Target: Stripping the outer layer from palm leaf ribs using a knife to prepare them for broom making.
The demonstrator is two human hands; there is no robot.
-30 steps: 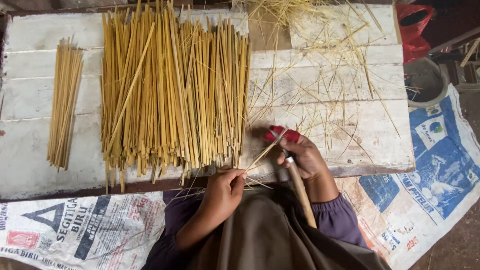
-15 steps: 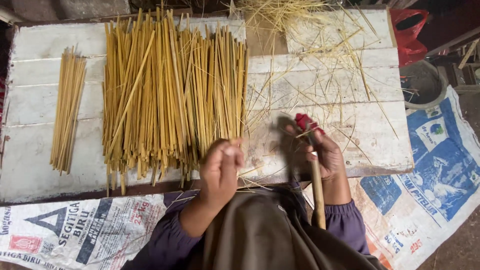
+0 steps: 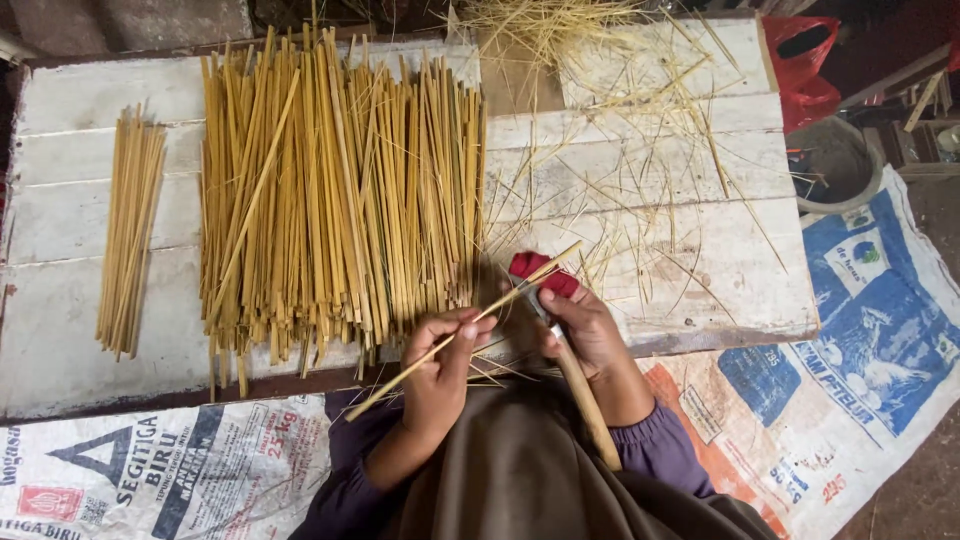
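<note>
— Since a moment ago, both hands have come back together at the near edge of the counter (image 3: 90, 370); the left hand (image 3: 440, 365) had been raised higher over the big pile, and now it sits lower, with a bamboo strip (image 3: 465, 325) running across it.

— How is that strip held?

— Left hand is closed round it, fingers pinching the middle. It slants from low left, past the counter's edge, up to the right, where its far end crosses the right hand (image 3: 585, 325).

— And the right hand?

— Clamped on a knife (image 3: 585, 410) with a long wooden handle that points back toward the person's lap. A red wrap (image 3: 540, 272) shows at the thumb, just where the strip meets the blade. The blade itself is mostly hidden, so I cannot tell its exact angle.

— What lies around them?

— Just beyond the left hand, a large pile of bamboo strips (image 3: 330, 200) lies lengthwise on the white planks. A small bundle (image 3: 130, 230) lies well apart at the left. Thin shavings (image 3: 620, 130) are scattered to the right. Printed sacks (image 3: 850, 330) cover the floor, and a red bag (image 3: 805, 65) sits at the far right corner.
</note>
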